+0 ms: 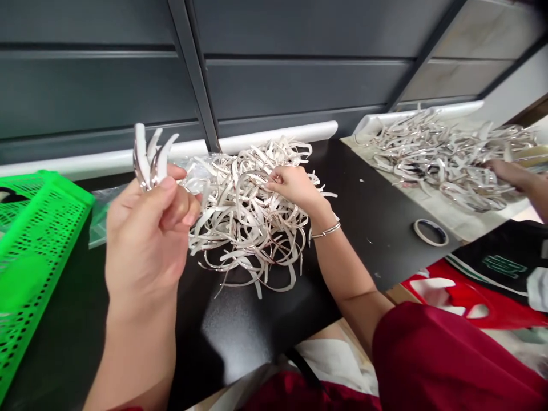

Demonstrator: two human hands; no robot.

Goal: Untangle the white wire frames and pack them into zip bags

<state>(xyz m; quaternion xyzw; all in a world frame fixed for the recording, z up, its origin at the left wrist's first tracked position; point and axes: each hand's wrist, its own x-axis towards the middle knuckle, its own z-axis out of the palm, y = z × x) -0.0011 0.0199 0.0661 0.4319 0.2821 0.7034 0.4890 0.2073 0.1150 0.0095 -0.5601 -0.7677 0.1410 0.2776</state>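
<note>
Silvery strips stand clamped in our left fingers; our right fingers come together at the tangled pile on the black surface, though we cannot tell whether they grip any.

Lower ends of the held strips hidden in the left hand; its forearm cut off at bottom edge. Right hand: can't tell if thumb and finger pinch 1 strip from the pile. Clear bag part hidden behind left hand. Green basket cut off, left edge. Co-worker's hand: fingers hidden, arm cut off at right. White speck too small to identify.
</note>
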